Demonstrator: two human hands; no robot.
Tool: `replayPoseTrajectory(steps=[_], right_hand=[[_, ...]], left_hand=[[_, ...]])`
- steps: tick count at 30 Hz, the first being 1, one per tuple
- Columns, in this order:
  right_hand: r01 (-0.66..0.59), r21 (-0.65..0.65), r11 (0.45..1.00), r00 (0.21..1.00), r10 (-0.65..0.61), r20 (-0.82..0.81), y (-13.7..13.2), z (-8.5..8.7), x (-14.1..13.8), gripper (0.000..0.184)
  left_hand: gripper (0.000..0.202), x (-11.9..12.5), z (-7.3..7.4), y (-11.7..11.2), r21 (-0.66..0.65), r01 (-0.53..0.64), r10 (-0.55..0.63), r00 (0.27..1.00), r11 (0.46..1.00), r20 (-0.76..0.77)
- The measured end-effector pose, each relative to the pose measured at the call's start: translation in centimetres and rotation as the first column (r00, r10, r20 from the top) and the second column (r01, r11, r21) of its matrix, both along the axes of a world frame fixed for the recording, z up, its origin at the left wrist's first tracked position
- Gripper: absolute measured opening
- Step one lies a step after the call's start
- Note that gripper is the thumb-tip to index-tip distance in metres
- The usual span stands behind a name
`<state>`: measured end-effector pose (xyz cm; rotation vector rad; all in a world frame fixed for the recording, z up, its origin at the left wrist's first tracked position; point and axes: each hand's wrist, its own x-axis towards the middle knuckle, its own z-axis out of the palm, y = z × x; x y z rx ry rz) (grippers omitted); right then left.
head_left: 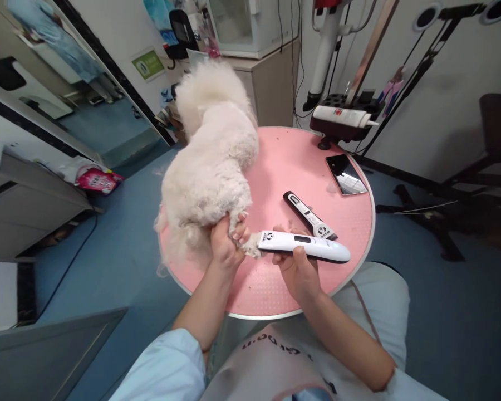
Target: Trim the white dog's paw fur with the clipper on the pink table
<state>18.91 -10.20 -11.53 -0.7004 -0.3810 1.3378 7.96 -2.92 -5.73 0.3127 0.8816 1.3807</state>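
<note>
A white dog (212, 161) is on a round pink table (275, 161), facing away from me, its back clipped short and its head fluffy. My left hand (229, 242) is wrapped around one of the dog's legs near the paw (251, 245). In my right hand (298, 270) lies a white hair clipper (304, 246), thumb on its near side and fingers beneath. The clipper's blade end points left and reaches the fur of the paw. Just behind it, a second clipper (309, 216), black and white, rests on the table.
A smartphone (345, 174) lies near the table's right edge. At the back right, a tool holder (346, 125) on a post carries a white bottle (342, 117). A cabinet (271, 83) stands behind the table, a mirror (87, 72) at left. Loose fur dots the tabletop.
</note>
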Motion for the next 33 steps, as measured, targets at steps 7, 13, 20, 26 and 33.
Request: replayPoseTrajectory(steps=[7,13,20,26,33], right_hand=[[0.167,0.012,0.986,0.983,-0.167,0.075,-2.4,-0.9,1.1,0.035],[0.133,0.097,0.986,0.979,-0.146,0.143,-3.0,-1.0,0.0,0.038],[0.104,0.067,0.992,0.989,-0.11,0.094,-2.0,-0.9,-0.1,0.039],[0.144,0.065,0.987,0.974,-0.153,0.166,-2.0,-0.6,-0.3,0.038],[0.128,0.108,0.986,0.958,-0.151,0.242,-1.3,-0.6,-0.9,0.038]], left_hand=[[0.038,-0.2,0.0,0.0,-0.034,0.075,-0.074,0.997,0.997,0.023],[0.045,-0.3,0.1,0.0,-0.007,0.063,-0.062,0.996,0.998,0.071],[0.047,-0.2,-0.6,0.3,-0.032,0.169,-0.165,0.981,0.985,0.101],[0.043,-0.4,-0.9,0.6,0.017,0.143,-0.144,0.985,0.99,0.097],[0.038,-0.5,-0.7,0.7,-0.02,0.169,-0.168,0.985,0.985,0.028]])
